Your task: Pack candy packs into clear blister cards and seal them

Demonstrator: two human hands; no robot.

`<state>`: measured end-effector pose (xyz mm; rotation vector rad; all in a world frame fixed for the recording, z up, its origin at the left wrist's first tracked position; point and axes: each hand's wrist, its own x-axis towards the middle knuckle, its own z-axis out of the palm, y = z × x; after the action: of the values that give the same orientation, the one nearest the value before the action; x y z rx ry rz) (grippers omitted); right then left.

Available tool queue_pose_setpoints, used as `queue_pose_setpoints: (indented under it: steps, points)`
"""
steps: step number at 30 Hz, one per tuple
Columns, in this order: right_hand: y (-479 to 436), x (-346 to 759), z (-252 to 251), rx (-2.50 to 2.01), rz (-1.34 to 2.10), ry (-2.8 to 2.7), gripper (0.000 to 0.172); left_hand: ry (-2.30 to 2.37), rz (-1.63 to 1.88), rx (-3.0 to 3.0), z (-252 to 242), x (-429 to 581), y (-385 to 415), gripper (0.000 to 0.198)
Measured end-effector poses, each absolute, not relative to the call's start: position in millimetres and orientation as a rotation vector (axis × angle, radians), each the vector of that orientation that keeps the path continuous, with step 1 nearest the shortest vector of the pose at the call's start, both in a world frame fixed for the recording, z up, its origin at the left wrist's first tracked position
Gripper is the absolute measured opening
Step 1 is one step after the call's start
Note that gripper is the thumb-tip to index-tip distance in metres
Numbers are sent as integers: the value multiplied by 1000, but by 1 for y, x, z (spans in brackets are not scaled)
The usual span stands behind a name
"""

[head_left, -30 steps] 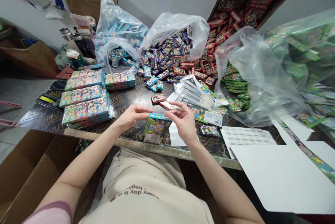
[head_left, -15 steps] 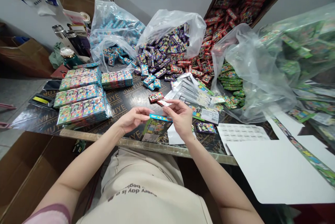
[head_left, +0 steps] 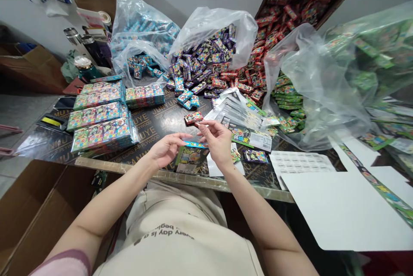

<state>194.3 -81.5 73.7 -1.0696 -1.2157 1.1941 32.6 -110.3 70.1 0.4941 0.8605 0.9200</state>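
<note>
A printed plastic pouch (head_left: pixel 190 160), dark with green lettering and see-through in part, is held low over the table's front edge. A narrow blue packet (head_left: pixel 194 144) shows along its upper edge. My left hand (head_left: pixel 169 149) pinches the pouch's left side between thumb and fingers. On the other side my right hand (head_left: pixel 217 140) is closed, thumb against fingertips, at the pouch's upper right; its exact grip is partly hidden. Just beyond those fingertips lies a small red box (head_left: pixel 193 118), with another red edge partly covered by the hand.
Wrapped multi-packs (head_left: pixel 103 132) are stacked at left. Behind are plastic bags of blue packets (head_left: pixel 146 31), purple packets (head_left: pixel 206 54) and green packets (head_left: pixel 288 91), plus heaped red packets (head_left: pixel 267 39). Flat pouches (head_left: pixel 237 115), a purple box (head_left: pixel 254 156) and white sheets (head_left: pixel 348 207) lie right.
My right hand has shifted slightly left, its fingertips nearer the red boxes. My left hand has turned a little at the pouch's edge. The view has moved slightly.
</note>
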Motion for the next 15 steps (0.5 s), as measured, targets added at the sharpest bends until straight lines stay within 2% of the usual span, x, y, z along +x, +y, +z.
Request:
queue_pose_setpoints:
  steps: [5, 9, 15]
  points:
    - [-92, 205, 70, -979, 1205, -1306, 30, 1108, 1248, 1135, 75, 26, -114, 13]
    - [-104, 211, 66, -1072, 1075, -1349, 24, 1183, 1273, 1676, 84, 22, -117, 11]
    - [-111, 209, 74, -1143, 1006, -1367, 23, 1182, 1011, 1542, 95, 17, -103, 15]
